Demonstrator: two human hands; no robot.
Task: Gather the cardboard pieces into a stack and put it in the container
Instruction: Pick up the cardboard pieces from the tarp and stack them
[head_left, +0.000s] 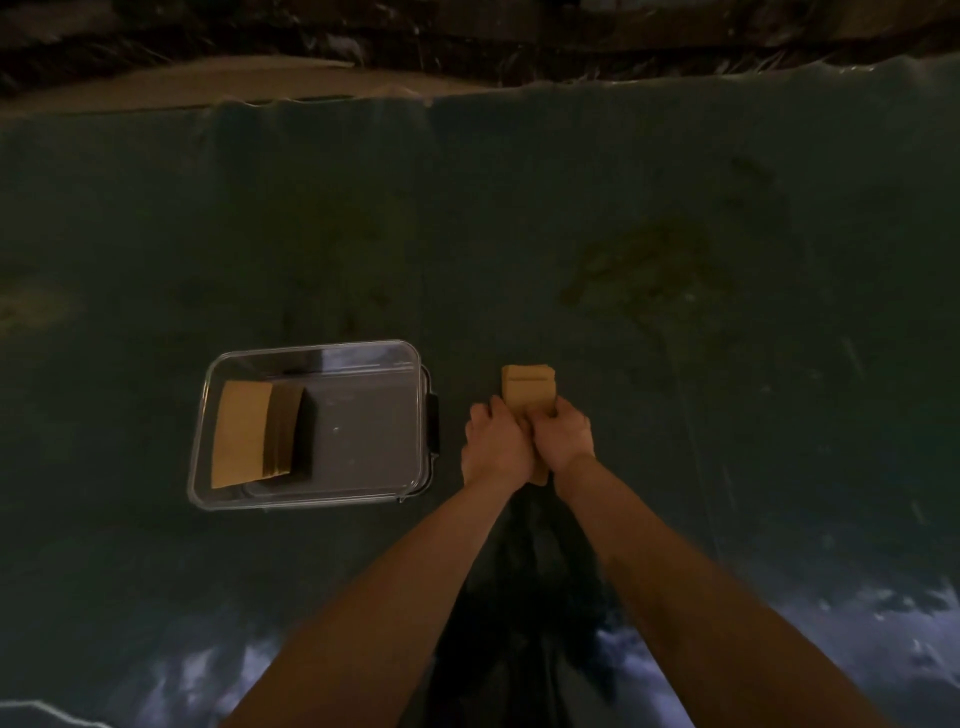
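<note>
A small stack of brown cardboard pieces (529, 388) stands on the dark surface, just right of centre. My left hand (496, 439) and my right hand (563, 434) press against its two sides, both closed on it; its lower part is hidden behind them. To the left sits a clear plastic container (363, 353) with a black latch on its right side. Inside it, another stack of cardboard pieces (244, 434) leans against the left wall.
The work surface is a dark green sheet (675, 208) with stains at the right. Its far edge meets a pale board (182, 83) and dark debris at the top. The scene is dim. Pale reflections show near the bottom edge.
</note>
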